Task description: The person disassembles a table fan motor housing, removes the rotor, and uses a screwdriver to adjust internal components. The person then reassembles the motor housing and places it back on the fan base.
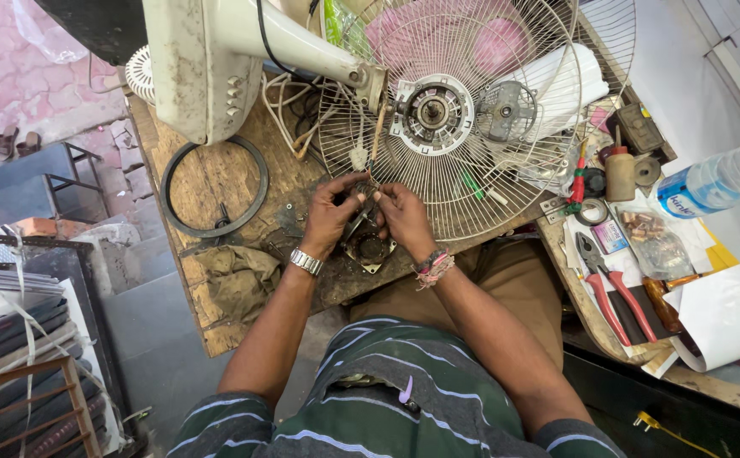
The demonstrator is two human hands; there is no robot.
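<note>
A worn, stained wooden table [217, 182] carries a black rubber ring [214, 188] lying flat near its left side, with a crumpled olive-brown rag [236, 280] just in front of it. A round wire fan guard [459, 119] rests across the middle, beside the fan's cream plastic base [196, 68]. Red-handled pliers [612, 288] lie at the right.
</note>
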